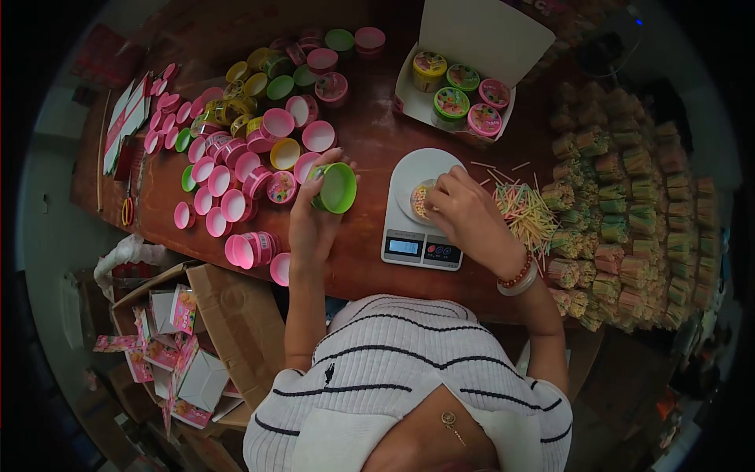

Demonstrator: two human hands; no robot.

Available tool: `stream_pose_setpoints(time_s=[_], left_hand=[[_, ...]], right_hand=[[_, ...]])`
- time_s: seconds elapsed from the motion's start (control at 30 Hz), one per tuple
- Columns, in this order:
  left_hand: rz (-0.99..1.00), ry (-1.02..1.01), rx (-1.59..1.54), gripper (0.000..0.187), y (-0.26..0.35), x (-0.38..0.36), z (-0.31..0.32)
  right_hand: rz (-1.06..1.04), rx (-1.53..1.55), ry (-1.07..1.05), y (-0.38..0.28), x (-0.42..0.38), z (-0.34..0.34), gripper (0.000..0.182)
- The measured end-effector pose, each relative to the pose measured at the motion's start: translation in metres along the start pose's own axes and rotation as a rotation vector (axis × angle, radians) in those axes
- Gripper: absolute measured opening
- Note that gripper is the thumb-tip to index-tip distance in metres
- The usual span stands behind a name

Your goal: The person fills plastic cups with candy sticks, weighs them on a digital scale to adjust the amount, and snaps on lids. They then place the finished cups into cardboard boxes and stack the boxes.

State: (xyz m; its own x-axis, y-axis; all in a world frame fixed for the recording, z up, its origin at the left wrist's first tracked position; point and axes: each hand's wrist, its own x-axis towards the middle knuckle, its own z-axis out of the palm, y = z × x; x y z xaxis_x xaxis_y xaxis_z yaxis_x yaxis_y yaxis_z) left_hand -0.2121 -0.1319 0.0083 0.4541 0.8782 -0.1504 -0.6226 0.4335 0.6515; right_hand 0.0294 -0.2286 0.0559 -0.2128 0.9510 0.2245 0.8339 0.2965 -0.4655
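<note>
My left hand (pixel 313 224) holds a green lid (pixel 338 189) with its hollow inside facing up, left of the scale. On the white digital scale (pixel 399 215) stands a clear round cup (pixel 419 200) filled with small sticks seen end-on. My right hand (pixel 464 208) reaches over the cup, its fingers bent together at the cup's right side. Whatever is between those fingers is hidden. Loose pastel sticks (pixel 523 211) lie in a pile just right of my right hand.
Many pink, green and yellow lids (pixel 236 204) spread over the table's left. An open white box (pixel 484 31) with several closed cups stands at the back. Bundled sticks (pixel 629 204) fill the right side. Scissors (pixel 127 211) lie far left, above a cardboard box (pixel 236 330) of packaging.
</note>
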Motion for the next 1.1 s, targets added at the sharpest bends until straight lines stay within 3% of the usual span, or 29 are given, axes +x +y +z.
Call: stream_pose_setpoints(time_s=[0.77,0.87,1.0,1.07,1.1], left_hand=[[0.000,-0.006,0.006,0.051,0.003,0.000,-0.003],[0.005,0.019,-0.014,0.051,0.004,-0.002,-0.009],[0.033,0.059,-0.034,0.051,0.009,-0.004,-0.016],[0.039,0.077,-0.043,0.050,0.010,-0.001,-0.020],[0.032,0.079,-0.044,0.050,0.010,0.002,-0.022]], right_hand=[[0.069,-0.188,-0.117,-0.015,0.005,0.010,0.016],[0.057,-0.066,-0.026,-0.013,-0.002,-0.013,0.015],[0.370,-0.037,0.265,0.008,-0.047,-0.072,0.010],[0.734,0.050,0.310,0.040,-0.081,-0.075,0.005],[0.740,0.050,0.308,0.057,-0.098,-0.072,0.005]])
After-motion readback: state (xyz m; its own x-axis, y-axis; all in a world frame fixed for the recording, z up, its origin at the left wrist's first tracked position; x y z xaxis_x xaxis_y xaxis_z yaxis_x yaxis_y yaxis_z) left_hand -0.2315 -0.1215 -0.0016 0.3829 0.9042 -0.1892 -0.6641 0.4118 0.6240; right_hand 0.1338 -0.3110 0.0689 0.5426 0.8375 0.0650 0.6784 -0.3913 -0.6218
